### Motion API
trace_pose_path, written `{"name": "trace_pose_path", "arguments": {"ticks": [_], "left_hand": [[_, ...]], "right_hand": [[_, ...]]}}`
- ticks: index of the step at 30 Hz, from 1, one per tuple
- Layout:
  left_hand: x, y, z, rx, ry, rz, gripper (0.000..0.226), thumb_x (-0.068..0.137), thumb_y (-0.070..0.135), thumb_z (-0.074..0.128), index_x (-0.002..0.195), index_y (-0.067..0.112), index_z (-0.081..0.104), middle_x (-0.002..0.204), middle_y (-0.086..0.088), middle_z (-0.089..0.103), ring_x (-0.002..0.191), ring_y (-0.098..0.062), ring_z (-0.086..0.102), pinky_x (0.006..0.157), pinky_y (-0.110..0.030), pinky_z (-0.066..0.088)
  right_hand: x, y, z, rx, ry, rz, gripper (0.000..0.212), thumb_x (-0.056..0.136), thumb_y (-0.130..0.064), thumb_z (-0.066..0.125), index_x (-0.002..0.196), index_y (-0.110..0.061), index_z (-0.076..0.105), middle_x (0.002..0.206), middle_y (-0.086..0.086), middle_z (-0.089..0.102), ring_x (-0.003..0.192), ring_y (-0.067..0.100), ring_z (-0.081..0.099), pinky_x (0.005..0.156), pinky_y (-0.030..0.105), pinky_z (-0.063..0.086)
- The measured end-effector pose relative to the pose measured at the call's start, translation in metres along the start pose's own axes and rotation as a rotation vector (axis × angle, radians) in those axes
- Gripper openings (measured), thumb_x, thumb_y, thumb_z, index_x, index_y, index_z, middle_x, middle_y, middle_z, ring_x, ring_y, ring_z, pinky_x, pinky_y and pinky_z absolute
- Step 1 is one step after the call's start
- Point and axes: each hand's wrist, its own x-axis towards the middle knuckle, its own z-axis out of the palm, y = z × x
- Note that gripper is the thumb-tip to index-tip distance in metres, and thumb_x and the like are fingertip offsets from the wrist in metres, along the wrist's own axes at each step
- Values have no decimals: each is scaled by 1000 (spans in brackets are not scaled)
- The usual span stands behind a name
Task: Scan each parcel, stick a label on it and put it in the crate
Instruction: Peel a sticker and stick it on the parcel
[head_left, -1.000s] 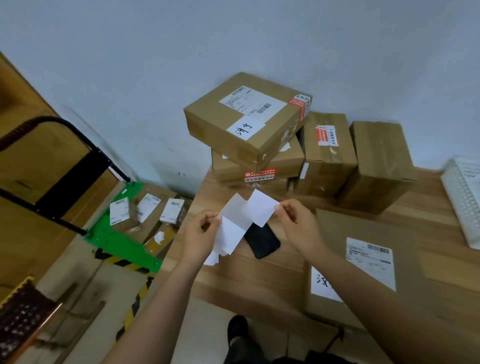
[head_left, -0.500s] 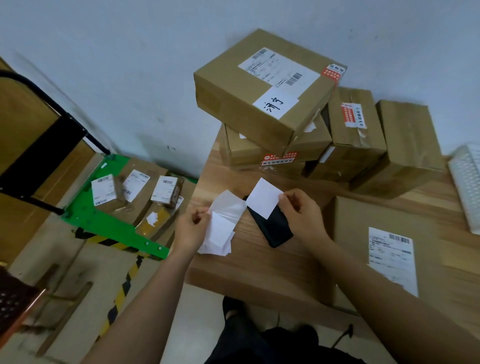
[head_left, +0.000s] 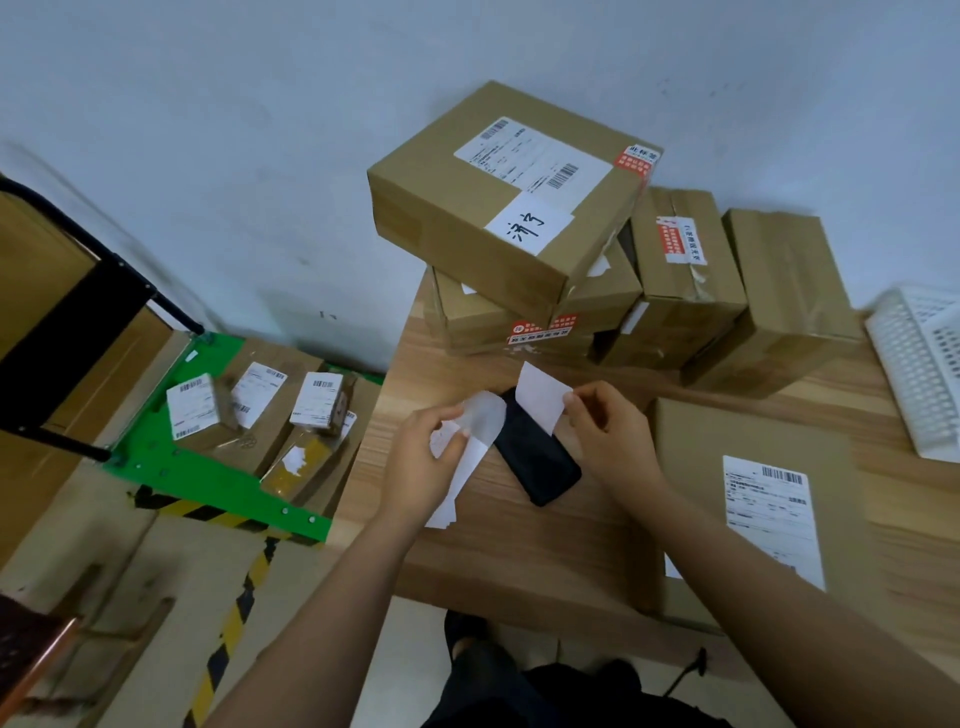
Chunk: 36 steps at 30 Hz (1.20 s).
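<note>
Parcel (head_left: 769, 447), flat on the table (head_left: 467, 561), is laid nearest, long axis roughly six-to-twelve, at four o'clock from the right hand (head_left: 618, 441), the nearer hand. A peeled white label (head_left: 540, 395) is pinched between that hand's thumb and fingertips; the backing strip (head_left: 467, 467) is gripped by the left hand (head_left: 421, 462). Farther off, near three o'clock, the crate (head_left: 914, 374) is seen.

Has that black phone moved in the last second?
No. The black phone lies at the same slant on the wooden table, just before the stacked parcels; only the camera shifted.
</note>
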Motion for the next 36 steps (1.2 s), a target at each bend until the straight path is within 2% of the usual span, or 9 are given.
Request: {"name": "trace_pose_path", "arguments": {"ticks": [3,6,9,15,20,24,28,32,36], "left_hand": [[-2,20,12,-119,-63,3,18,94,27,60,111,26,64,105,15,63,98,2,57,79,-8,41],[0,48,23,-319,-127,-106,13,96,31,56,105,28,65,98,16,66,94,9,59,83,-11,47],[2,61,34,-531,-170,-240,25,97,34,54,109,17,68,101,4,70,98,-5,65,89,-29,55],[2,69,44,-628,-196,-271,15,93,19,63,107,17,66,105,-5,70,98,-15,67,86,-32,56],[3,73,51,-619,-220,-246,15,94,10,59,98,23,66,98,-3,72,92,-14,68,82,-32,56],[3,90,67,-655,-258,-252,17,96,7,55,98,21,65,92,0,73,89,-8,68,78,-27,56],[4,111,93,-649,-310,-260,15,96,12,56,106,20,65,103,0,73,98,-12,68,82,-28,56],[1,132,125,-654,-346,-251,16,96,13,57,109,18,65,105,-2,73,98,-14,69,81,-28,55],[-3,149,154,-630,-326,-246,15,95,12,58,107,18,65,97,1,75,93,-13,70,79,-28,55]], "right_hand": [[-3,1,-3,-21,-14,-20,12,97,-28,54,94,-20,62,81,-6,63,73,7,59,66,23,49],[-8,1,-5,-116,-58,-147,7,96,-25,56,93,-21,62,83,-10,61,76,4,58,68,21,49],[-13,4,-7,-234,-149,-306,9,95,-21,57,99,-20,65,91,-11,61,84,6,57,74,24,48],[-22,13,-14,-266,-239,-373,23,96,-26,55,117,-23,65,114,-9,64,106,6,52,90,22,42],[-29,17,-29,-267,-169,-317,22,95,-21,58,115,-17,66,115,-4,61,105,10,54,88,23,45],[-30,29,-56,-238,18,-172,19,94,-25,60,110,-17,65,102,-10,56,89,5,53,72,10,39],[-28,49,-89,-152,156,1,20,92,-33,61,106,-18,63,99,-7,57,85,7,54,71,21,43],[-22,67,-119,-87,177,6,12,92,-29,62,95,-17,64,95,-5,58,79,3,54,63,11,40],[-11,81,-144,-74,146,44,10,93,-27,60,89,-17,62,96,-6,54,78,4,54,64,10,40]]}}
